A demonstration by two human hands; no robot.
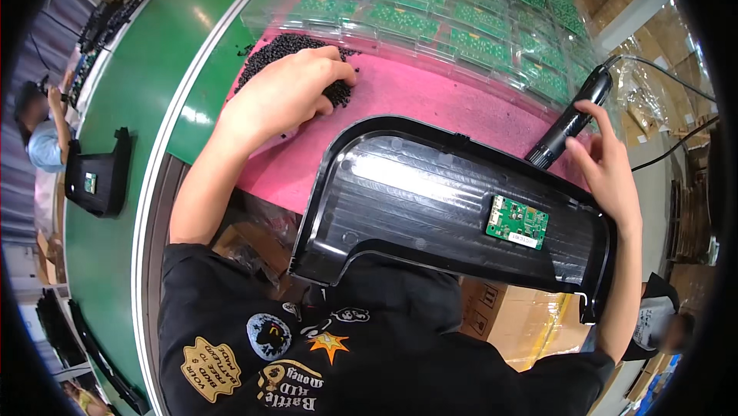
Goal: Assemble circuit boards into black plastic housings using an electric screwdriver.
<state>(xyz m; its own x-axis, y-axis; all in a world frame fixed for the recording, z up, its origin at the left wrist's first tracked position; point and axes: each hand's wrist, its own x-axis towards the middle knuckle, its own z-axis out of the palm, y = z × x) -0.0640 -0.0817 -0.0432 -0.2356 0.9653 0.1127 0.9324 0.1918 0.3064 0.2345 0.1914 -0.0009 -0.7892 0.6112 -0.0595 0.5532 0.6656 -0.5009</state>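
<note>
On the pink bench point(430, 101), board point(517, 222) seated in black housing point(430, 201), unfastened by my judgement; my left hand point(288, 93) pinches screws point(284, 51), right hand point(607, 166) grips screwdriver point(569, 120).

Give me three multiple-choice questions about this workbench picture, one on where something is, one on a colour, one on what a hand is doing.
1. Where does the small green circuit board sit?
A. inside the black plastic housing shell
B. on the green conveyor belt
C. in the left hand

2. What colour is the mat under the pile of small black screws?
A. blue
B. pink
C. yellow

3. What is the right hand doing?
A. resting empty and flat
B. lifting a cardboard box
C. gripping a black electric screwdriver

Answers: 1 A, the board lies within the shell's rim. 2 B, pink shows all around the pile where the left hand picks. 3 C, its fingers wrap around the tool's body.
</note>
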